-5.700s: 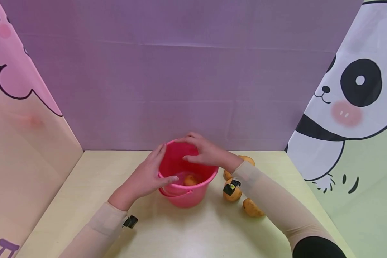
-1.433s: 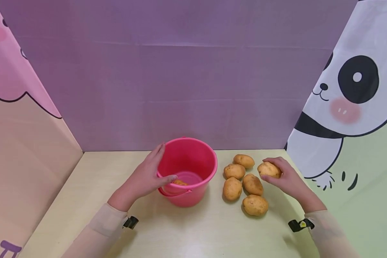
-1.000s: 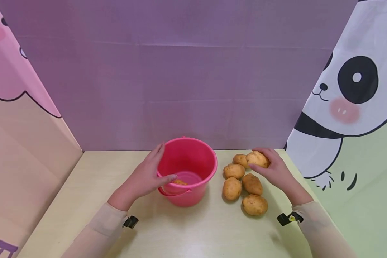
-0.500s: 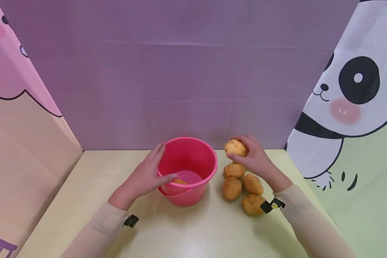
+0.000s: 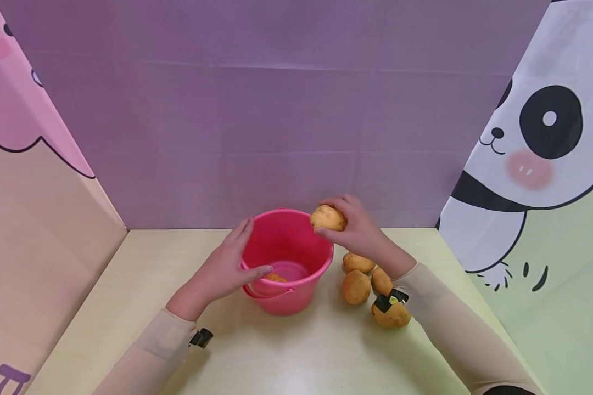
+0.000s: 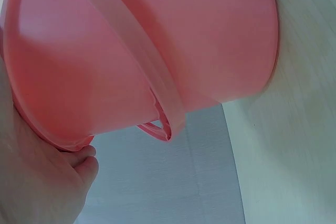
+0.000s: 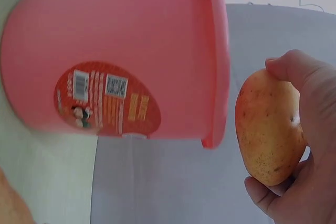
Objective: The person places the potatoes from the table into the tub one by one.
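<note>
A pink bucket stands upright near the back of the table. My left hand holds its left rim, with the thumb across the near edge; in the left wrist view, my fingers lie by the rim. My right hand grips a potato at the right rim, raised to rim height. In the right wrist view, that potato is between thumb and fingers, apart from the bucket wall. Inside the bucket, part of a potato shows behind the near rim.
Several potatoes lie right of the bucket, including one potato and a nearer potato partly behind my right wrist. The bucket's handle hangs on the near side. A purple backdrop rises behind the table.
Earlier my right hand was over the bucket without a potato in its grip. Since then it has carried a potato leftward from the table's right side to the rim. My left hand has stayed put.
</note>
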Tool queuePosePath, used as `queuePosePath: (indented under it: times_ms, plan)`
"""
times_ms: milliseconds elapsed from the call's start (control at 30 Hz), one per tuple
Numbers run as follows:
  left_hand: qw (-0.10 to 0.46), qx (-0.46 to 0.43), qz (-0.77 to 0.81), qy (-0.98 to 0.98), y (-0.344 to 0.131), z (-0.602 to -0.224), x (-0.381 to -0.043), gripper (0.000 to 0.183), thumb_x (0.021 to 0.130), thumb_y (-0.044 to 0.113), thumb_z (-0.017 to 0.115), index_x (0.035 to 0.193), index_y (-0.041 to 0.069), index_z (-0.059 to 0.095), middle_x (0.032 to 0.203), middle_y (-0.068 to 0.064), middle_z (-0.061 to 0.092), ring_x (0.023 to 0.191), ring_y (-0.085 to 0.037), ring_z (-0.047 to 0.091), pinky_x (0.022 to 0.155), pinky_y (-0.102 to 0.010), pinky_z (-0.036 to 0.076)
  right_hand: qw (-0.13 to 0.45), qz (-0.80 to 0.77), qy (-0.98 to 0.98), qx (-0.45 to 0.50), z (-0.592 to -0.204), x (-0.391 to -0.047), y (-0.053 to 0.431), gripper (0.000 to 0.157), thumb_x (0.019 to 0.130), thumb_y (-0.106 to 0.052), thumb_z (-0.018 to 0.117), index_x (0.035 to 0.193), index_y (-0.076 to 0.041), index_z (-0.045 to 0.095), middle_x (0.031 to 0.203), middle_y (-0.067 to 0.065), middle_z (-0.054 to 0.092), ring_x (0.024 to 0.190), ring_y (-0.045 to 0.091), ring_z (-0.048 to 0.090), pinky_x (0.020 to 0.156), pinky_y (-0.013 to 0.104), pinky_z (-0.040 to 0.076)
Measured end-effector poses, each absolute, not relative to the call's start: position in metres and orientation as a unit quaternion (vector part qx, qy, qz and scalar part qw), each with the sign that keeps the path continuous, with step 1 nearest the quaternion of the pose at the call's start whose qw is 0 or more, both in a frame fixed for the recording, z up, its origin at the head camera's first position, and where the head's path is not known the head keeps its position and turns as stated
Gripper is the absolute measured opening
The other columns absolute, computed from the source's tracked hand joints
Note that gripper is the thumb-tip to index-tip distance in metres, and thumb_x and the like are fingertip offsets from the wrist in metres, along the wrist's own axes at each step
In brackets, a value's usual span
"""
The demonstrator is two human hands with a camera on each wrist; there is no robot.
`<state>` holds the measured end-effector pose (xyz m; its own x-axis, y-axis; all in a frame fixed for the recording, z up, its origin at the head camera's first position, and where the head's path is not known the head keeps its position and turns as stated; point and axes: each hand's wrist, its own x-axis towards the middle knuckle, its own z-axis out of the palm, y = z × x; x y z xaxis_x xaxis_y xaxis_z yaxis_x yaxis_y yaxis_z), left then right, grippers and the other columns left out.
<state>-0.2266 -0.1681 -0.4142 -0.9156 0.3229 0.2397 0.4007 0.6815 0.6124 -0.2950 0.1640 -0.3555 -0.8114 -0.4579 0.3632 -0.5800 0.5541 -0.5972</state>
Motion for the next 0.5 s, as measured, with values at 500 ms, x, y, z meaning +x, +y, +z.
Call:
queuePosePath:
  times_ms: [500]
  plan:
    - [0.051, -0.194, -0.348, -0.916, -0.165, -0.416, -0.228, 0.126, 0.089, 0.059, 0.088, 0.178, 0.007, 0.015, 0.183, -0.014, 0.018, 0.160, -0.044, 0.032, 0.099, -0.061, 0.063, 0.060, 0.331, -0.883, 0.328, -0.353, -0.300, 0.117, 0.063, 0.088, -0.034, 0.095, 0.143, -0.019, 0.068, 0.132, 0.001, 0.059, 0.123, 0.022, 0.054, 0.085, 0.036, 0.066]
